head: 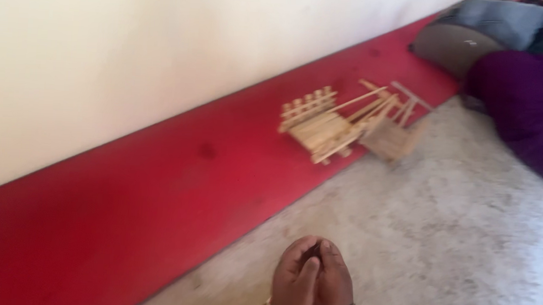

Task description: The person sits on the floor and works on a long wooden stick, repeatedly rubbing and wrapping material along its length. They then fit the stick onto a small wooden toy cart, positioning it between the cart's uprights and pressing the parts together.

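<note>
While I'm pressing my left hand [293,284] and right hand [334,282] together, fingers closed on nothing visible, the stick model [349,121] is sitting blurred, well apart, by the red band [155,208].

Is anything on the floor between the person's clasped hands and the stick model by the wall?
Nothing visible. Bare grey floor and the red strip lie between the hands and the stick model. The person in purple sits off to the right.
</note>
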`<state>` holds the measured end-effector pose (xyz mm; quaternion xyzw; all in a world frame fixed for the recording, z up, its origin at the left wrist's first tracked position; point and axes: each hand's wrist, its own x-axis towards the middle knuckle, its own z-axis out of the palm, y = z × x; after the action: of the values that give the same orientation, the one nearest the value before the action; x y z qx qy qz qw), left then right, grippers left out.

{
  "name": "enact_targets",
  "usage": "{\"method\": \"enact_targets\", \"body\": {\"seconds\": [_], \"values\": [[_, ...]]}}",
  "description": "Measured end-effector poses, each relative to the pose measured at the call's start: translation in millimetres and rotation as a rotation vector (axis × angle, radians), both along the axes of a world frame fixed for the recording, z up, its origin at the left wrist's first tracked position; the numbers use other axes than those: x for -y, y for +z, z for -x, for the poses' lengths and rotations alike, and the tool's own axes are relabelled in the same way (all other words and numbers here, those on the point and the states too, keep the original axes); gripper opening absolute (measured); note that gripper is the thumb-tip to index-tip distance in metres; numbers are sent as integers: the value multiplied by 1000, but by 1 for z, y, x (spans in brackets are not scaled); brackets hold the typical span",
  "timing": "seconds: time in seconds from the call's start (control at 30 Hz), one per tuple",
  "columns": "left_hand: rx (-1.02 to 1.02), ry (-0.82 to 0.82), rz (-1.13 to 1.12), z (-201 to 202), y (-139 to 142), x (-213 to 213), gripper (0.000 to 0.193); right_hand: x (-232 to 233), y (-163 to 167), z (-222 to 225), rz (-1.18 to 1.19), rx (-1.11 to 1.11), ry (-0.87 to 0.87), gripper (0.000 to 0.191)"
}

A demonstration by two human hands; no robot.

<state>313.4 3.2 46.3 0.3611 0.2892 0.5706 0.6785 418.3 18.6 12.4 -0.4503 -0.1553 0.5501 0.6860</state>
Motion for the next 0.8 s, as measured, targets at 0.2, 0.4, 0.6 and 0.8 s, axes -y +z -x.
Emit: {"method": "enact_targets", "body": {"seconds": [0.2, 0.4, 0.6, 0.8], "values": [[-66, 187, 86, -111, -42, -35, 56, -72, 8, -109, -28, 370, -10, 40], [-145, 46, 309, -91, -88, -32, 56, -153, 24, -198, 328, 794, -397, 26], [-219, -125, 235, -96, -112, -36, 56, -215, 43, -259, 679, 929, -444, 65], [-319, -327, 344, -93, -123, -36, 63, -245, 52, -291, 779, 871, -235, 58]]}}
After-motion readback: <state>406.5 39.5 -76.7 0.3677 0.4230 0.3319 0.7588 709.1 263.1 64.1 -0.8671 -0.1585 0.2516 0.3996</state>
